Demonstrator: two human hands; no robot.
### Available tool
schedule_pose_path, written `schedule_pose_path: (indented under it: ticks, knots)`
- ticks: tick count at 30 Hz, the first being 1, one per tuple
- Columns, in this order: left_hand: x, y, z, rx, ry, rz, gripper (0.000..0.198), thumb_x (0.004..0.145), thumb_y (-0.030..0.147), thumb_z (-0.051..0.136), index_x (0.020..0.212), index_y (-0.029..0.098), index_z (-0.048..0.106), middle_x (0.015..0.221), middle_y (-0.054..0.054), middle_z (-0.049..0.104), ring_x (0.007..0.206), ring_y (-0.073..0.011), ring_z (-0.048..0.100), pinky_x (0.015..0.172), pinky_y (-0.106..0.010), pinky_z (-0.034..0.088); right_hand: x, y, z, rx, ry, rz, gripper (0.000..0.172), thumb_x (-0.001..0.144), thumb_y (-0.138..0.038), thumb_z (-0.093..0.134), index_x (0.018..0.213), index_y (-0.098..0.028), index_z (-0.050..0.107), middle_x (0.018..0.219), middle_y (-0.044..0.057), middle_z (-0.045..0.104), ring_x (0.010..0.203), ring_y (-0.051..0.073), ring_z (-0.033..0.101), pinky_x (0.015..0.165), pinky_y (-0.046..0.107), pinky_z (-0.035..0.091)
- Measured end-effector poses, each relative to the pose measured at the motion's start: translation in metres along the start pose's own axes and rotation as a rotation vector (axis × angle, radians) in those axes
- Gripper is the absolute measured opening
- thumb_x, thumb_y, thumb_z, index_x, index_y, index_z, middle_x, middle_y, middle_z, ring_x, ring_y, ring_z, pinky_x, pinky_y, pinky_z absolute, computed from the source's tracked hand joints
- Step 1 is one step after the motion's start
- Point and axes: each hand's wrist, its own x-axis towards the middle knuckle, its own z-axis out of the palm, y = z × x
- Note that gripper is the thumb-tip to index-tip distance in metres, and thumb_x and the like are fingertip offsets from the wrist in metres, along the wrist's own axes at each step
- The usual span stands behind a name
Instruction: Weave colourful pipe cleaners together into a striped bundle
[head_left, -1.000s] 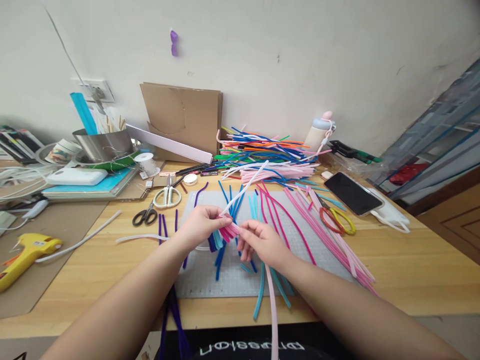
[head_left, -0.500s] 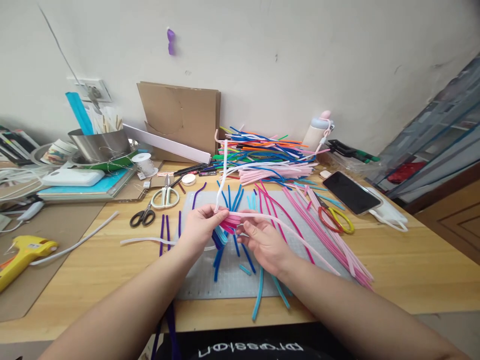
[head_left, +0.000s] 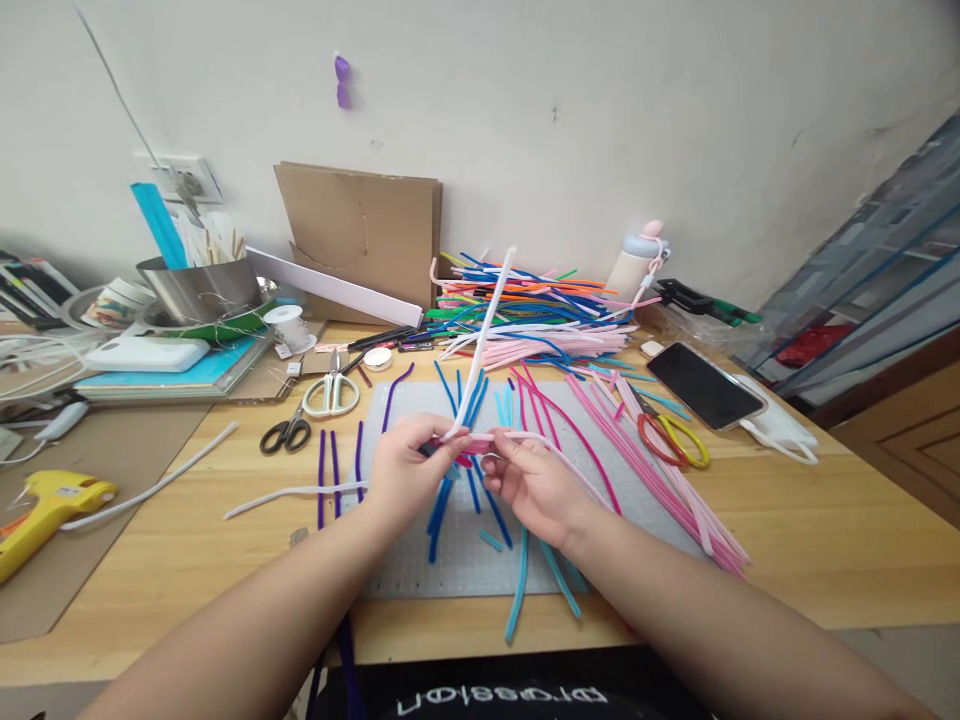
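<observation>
Over the grey cutting mat (head_left: 405, 570), my left hand (head_left: 416, 460) pinches a small bundle of pink pipe cleaners (head_left: 474, 446). White pipe cleaners (head_left: 487, 330) come out of that grip, one standing up toward the back, another reaching out to the left. My right hand (head_left: 529, 485) closes its thumb and fingers on the pink bundle's right end, where a pale pink pipe cleaner (head_left: 574, 465) trails off to the right. Some blue shows beneath the left fingers. Loose blue pipe cleaners (head_left: 442, 520) lie on the mat under both hands.
Pink pipe cleaners (head_left: 660, 470) lie at right beside red-yellow scissors (head_left: 671, 440) and a phone (head_left: 703, 385). A colourful pile (head_left: 532, 300) sits at the back. White scissors (head_left: 330, 395), black scissors (head_left: 285, 432) and a yellow glue gun (head_left: 56, 510) are at left.
The upright white pipe cleaner has swung to the right and now leans that way. My left hand has turned over the bundle, hiding more of the blue part.
</observation>
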Motion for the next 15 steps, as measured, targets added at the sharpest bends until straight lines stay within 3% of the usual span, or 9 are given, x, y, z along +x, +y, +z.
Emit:
schedule_pose_path:
  ticks: [3, 6, 11, 15]
  knots:
    - [-0.004, 0.004, -0.008, 0.226, 0.008, 0.41, 0.006, 0.076, 0.018, 0.062, 0.077, 0.022, 0.066, 0.078, -0.001, 0.071, 0.076, -0.0164, 0.062, 0.076, -0.033, 0.042, -0.003, -0.003, 0.001, -0.038, -0.022, -0.02, 0.023, 0.068, -0.032, 0.073, 0.074, -0.016, 0.057, 0.066, -0.003, 0.055, 0.053, 0.005, 0.047, 0.042, 0.016, 0.031]
    - [-0.008, 0.009, -0.015, 0.405, 0.012, 0.654, 0.019, 0.076, 0.012, 0.061, 0.089, 0.025, 0.065, 0.087, 0.0, 0.072, 0.081, -0.0162, 0.061, 0.08, -0.034, 0.04, -0.006, -0.005, 0.0, -0.125, -0.087, 0.003, 0.027, 0.073, -0.041, 0.066, 0.071, -0.016, 0.057, 0.057, -0.002, 0.052, 0.044, 0.006, 0.045, 0.035, 0.016, 0.025]
    - [-0.015, 0.015, -0.014, 0.621, -0.109, 0.798, 0.027, 0.081, 0.013, 0.056, 0.104, 0.026, 0.06, 0.101, 0.0, 0.07, 0.09, -0.0179, 0.059, 0.082, -0.034, 0.038, -0.011, -0.009, 0.0, -0.268, -0.21, 0.039, 0.033, 0.079, -0.047, 0.058, 0.074, -0.015, 0.059, 0.057, 0.0, 0.056, 0.045, 0.01, 0.052, 0.034, 0.017, 0.031]
    - [-0.017, 0.016, -0.009, 0.637, -0.222, 0.822, 0.022, 0.085, 0.014, 0.052, 0.104, 0.022, 0.059, 0.105, -0.003, 0.068, 0.093, -0.0188, 0.058, 0.083, -0.034, 0.039, -0.01, -0.015, 0.0, -0.263, -0.204, 0.08, 0.024, 0.077, -0.037, 0.064, 0.074, -0.013, 0.061, 0.061, -0.001, 0.058, 0.056, 0.01, 0.057, 0.05, 0.02, 0.045]
